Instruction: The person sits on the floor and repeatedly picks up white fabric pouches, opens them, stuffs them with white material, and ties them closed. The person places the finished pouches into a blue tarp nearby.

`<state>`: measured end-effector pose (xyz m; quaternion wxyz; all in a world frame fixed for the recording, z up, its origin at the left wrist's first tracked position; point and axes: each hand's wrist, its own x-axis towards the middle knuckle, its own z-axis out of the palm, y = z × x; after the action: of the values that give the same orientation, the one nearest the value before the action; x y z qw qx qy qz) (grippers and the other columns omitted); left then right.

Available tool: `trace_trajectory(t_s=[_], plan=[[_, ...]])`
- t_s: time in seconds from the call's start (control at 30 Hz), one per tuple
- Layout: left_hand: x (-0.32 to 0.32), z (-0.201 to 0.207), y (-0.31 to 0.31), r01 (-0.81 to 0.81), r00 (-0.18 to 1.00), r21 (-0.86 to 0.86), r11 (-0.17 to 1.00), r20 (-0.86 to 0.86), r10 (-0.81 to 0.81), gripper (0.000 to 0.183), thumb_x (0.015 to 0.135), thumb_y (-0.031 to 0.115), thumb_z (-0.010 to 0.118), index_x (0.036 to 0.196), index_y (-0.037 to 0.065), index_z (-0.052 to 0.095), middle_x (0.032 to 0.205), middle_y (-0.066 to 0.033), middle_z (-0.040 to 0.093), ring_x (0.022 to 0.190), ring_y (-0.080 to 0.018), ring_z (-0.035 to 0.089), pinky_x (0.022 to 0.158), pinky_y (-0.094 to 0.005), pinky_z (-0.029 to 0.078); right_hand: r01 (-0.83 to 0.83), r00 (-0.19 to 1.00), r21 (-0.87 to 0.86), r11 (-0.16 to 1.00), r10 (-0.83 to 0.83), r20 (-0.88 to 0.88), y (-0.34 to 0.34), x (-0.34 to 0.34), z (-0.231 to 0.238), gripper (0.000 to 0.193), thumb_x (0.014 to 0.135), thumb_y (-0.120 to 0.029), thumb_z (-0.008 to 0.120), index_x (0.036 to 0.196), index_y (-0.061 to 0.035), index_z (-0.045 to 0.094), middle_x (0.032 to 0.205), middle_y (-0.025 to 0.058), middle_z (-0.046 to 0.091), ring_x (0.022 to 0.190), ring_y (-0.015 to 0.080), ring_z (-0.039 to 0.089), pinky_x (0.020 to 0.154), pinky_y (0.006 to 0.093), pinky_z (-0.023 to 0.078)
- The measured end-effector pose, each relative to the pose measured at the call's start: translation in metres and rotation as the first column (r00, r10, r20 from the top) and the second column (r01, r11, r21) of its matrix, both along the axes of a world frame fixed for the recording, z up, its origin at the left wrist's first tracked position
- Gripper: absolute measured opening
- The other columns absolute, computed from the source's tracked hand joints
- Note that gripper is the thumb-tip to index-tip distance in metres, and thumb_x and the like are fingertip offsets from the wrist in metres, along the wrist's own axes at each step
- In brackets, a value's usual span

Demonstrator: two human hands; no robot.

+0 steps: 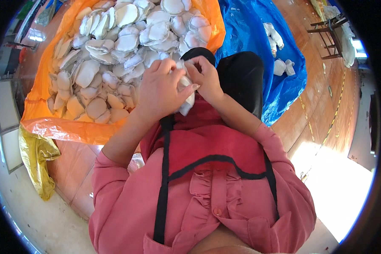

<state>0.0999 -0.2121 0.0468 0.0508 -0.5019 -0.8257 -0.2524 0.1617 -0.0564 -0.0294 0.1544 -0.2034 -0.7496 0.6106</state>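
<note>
Over my lap, both hands are closed on a small white stuffed-looking cloth piece (187, 103). My left hand (160, 84) holds it from the left with its thumb across the front. My right hand (206, 77) pinches its upper end, fingertips close to those of the left. The fingers cover much of the piece, so its full shape is hidden. Just beyond my hands lies a large heap of flat, rounded white cloth pieces (127, 43) on an orange plastic sheet (67, 130). To the right, several white bundles (276, 37) lie on a blue plastic sheet (283, 99).
My dark-clad knee (242, 78) rises between the two sheets, and a red apron (211, 146) covers my lap. A wooden stool (331, 37) stands at the far right. A crumpled yellow bag (37, 158) lies at the left. Tiled floor (313, 114) shows on the right.
</note>
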Motion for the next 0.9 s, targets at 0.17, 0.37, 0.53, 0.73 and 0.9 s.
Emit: trace_trajectory(t_s=[0.17,0.37,0.53,0.73,0.9], plan=[[0.018,0.009,0.027,-0.146,0.988,-0.135,0.98,-0.064,0.138,0.057,0.076,0.029,0.072,0.118,-0.007,0.059,0.125,-0.0234,0.052,0.107,-0.038,0.058,0.088,-0.0428,0.052,0.182,0.981,0.153,0.971,-0.168,-0.099,0.007,-0.022,0.004,0.031,0.087,-0.028,0.07,0.092,0.0022,0.062,0.077,0.0166,0.063,0.069,0.0248,0.061,0.065,0.0363,0.049],[0.04,-0.054,0.041,-0.23,0.969,-0.206,0.951,-0.143,0.203,0.063,0.081,0.019,0.063,0.134,-0.01,0.044,0.135,-0.0326,0.044,0.109,-0.0413,0.058,0.089,-0.0431,0.053,0.184,0.983,0.233,0.955,-0.176,-0.055,0.006,-0.003,-0.015,0.027,0.089,-0.024,0.069,0.092,0.0008,0.06,0.076,0.0157,0.062,0.069,0.0258,0.061,0.065,0.0366,0.049],[0.023,-0.072,0.059,-0.241,0.968,-0.27,0.932,-0.001,0.25,0.061,0.086,0.013,0.059,0.143,0.006,0.042,0.12,-0.0285,0.053,0.088,-0.0402,0.064,0.074,-0.0423,0.055,0.266,0.964,0.206,0.942,-0.262,-0.049,0.013,-0.001,-0.04,0.022,0.091,-0.02,0.067,0.09,-0.0005,0.056,0.076,0.0173,0.061,0.069,0.0299,0.06,0.065,0.0387,0.049],[0.001,-0.087,0.051,-0.095,0.989,-0.086,0.992,0.107,0.104,0.063,0.078,0.007,0.067,0.139,0.015,0.051,0.087,-0.0189,0.061,0.078,-0.0387,0.062,0.068,-0.0475,0.051,0.315,0.947,0.114,0.942,-0.303,-0.107,0.015,-0.005,-0.055,0.02,0.092,-0.018,0.065,0.089,-0.0003,0.055,0.074,0.0158,0.061,0.068,0.0261,0.06,0.064,0.0375,0.048],[-0.024,-0.089,0.045,0.015,0.95,0.019,1.0,0.311,-0.02,0.063,0.074,0.013,0.077,0.134,0.016,0.056,0.096,-0.0188,0.068,0.09,-0.0384,0.066,0.076,-0.046,0.052,0.333,0.939,-0.059,0.941,-0.337,-0.068,0.012,-0.013,-0.071,0.019,0.092,-0.017,0.064,0.089,-0.0003,0.055,0.074,0.0101,0.059,0.067,0.0184,0.057,0.063,0.0347,0.048]])
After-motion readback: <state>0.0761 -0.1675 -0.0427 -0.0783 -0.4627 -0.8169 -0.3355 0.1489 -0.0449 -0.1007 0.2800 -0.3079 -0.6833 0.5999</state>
